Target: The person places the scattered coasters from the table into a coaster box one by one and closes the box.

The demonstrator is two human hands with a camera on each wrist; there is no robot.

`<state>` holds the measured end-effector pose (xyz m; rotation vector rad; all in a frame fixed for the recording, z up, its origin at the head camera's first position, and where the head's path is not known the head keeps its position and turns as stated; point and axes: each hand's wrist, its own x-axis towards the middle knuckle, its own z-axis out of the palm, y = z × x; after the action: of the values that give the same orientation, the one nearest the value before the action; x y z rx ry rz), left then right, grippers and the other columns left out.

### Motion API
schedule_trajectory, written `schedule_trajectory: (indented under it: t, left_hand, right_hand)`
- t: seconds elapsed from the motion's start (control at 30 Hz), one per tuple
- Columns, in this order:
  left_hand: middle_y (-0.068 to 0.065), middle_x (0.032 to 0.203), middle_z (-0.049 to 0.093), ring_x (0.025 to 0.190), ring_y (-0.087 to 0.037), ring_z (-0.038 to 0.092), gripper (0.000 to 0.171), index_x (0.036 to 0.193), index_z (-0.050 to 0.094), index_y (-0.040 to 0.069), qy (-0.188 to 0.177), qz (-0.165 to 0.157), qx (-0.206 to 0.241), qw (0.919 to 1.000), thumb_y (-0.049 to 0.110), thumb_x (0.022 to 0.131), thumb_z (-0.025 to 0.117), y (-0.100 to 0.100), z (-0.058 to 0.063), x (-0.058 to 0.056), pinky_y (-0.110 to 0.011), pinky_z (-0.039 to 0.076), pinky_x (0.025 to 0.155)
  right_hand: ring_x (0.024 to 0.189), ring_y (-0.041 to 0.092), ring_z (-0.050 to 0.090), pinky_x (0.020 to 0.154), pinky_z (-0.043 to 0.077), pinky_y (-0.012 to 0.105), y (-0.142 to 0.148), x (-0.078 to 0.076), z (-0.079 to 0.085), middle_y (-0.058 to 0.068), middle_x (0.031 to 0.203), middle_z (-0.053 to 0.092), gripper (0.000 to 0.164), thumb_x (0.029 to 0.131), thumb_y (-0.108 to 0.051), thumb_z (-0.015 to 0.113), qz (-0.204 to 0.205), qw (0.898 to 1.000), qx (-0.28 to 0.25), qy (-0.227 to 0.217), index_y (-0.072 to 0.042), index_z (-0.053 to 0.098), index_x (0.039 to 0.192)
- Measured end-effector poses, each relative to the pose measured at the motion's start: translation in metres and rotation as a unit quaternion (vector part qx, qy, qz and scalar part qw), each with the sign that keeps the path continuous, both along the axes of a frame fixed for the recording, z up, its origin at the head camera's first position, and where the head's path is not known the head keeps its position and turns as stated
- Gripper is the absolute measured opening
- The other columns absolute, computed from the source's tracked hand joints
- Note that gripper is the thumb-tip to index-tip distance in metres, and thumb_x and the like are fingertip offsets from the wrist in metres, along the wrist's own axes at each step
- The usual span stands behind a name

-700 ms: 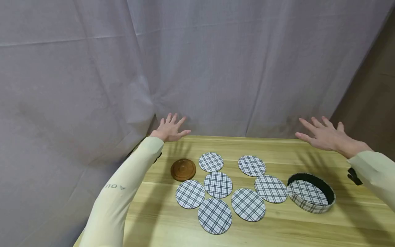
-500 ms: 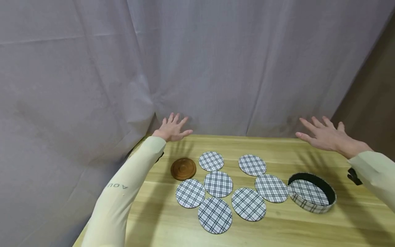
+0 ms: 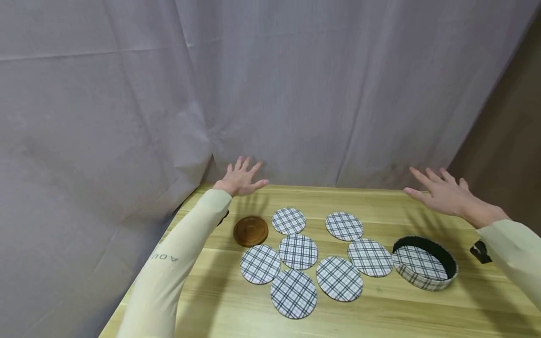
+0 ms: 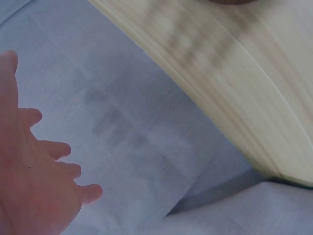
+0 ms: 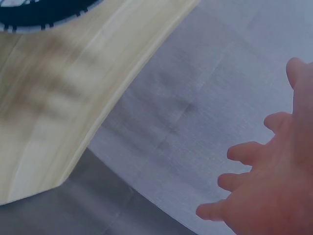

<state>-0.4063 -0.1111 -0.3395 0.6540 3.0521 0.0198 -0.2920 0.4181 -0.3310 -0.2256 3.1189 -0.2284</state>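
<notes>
Both hands hover over the far part of the table with fingers spread, holding nothing. My left hand (image 3: 239, 180) is nearest to a round brown wooden disc (image 3: 251, 231). To the right, my right hand (image 3: 448, 195) hangs above and behind a round plaid box (image 3: 424, 264) with a dark inner wall and a plaid bottom. Several round plaid coasters lie flat between disc and box, among them a back-left coaster (image 3: 289, 221), a front coaster (image 3: 293, 294) and a coaster beside the box (image 3: 370, 257). Each wrist view shows its own hand with fingers extended, touching nothing.
The wooden table (image 3: 236, 310) ends at a straight back edge. Behind it hangs a grey curtain (image 3: 287, 94), which also covers the left side. A darker brown cloth (image 3: 507, 136) hangs at the right.
My left hand has drifted slightly to the right. The right hand has dropped a little. The coasters, disc and box stay in place on the table.
</notes>
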Motion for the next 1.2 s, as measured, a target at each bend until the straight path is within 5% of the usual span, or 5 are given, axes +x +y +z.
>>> schedule_trajectory:
  t: [0.33,0.63,0.87,1.03,1.2]
  left_hand:
    - [-0.019,0.164,0.011,0.151,-0.042,0.008,0.078,0.159,0.01,0.027,0.002,-0.018,0.019,0.9997,0.071,0.096,0.026,0.021,-0.009,0.001,-0.062,0.015,0.119]
    - [-0.019,0.162,0.016,0.15,-0.04,0.017,0.076,0.158,0.012,0.026,-0.012,-0.041,0.051,0.9978,0.067,0.098,0.032,0.044,-0.016,0.007,-0.059,0.021,0.118]
    - [-0.018,0.161,0.02,0.148,-0.039,0.022,0.075,0.158,0.013,0.024,-0.014,-0.058,0.054,0.9968,0.064,0.098,0.033,0.068,-0.029,0.01,-0.058,0.024,0.118]
    - [-0.017,0.161,0.023,0.147,-0.037,0.025,0.073,0.158,0.014,0.024,-0.022,-0.061,0.059,0.9961,0.063,0.099,0.031,0.083,-0.037,0.013,-0.056,0.026,0.118]
    - [-0.016,0.16,0.024,0.146,-0.036,0.027,0.075,0.158,0.013,0.023,-0.025,-0.067,0.07,0.995,0.065,0.099,0.029,0.096,-0.043,0.015,-0.055,0.028,0.117]
  right_hand:
    - [0.134,0.068,0.008,0.1,0.008,0.08,0.009,0.014,-0.024,0.039,0.156,0.006,0.08,0.102,-0.05,0.041,0.032,0.996,-0.077,0.021,-0.017,-0.006,0.158]
    - [0.14,0.062,0.01,0.104,0.014,0.077,0.018,0.034,-0.047,0.03,0.161,-0.002,0.078,0.104,-0.036,0.044,0.053,0.98,-0.189,0.029,-0.014,-0.008,0.157]
    - [0.119,0.068,0.036,0.086,0.037,0.075,0.025,0.046,-0.058,0.042,0.153,0.012,0.075,0.106,-0.037,0.038,0.022,0.984,-0.174,0.027,-0.014,-0.013,0.156]
    - [0.114,0.069,0.042,0.082,0.041,0.072,0.034,0.055,-0.068,0.051,0.136,0.034,0.073,0.106,-0.039,0.034,0.004,0.987,-0.158,0.012,-0.011,-0.011,0.156]
    - [0.11,0.068,0.046,0.078,0.044,0.069,0.04,0.061,-0.076,0.053,0.13,0.038,0.073,0.106,-0.042,0.032,-0.012,0.989,-0.149,0.0,-0.01,-0.01,0.156]
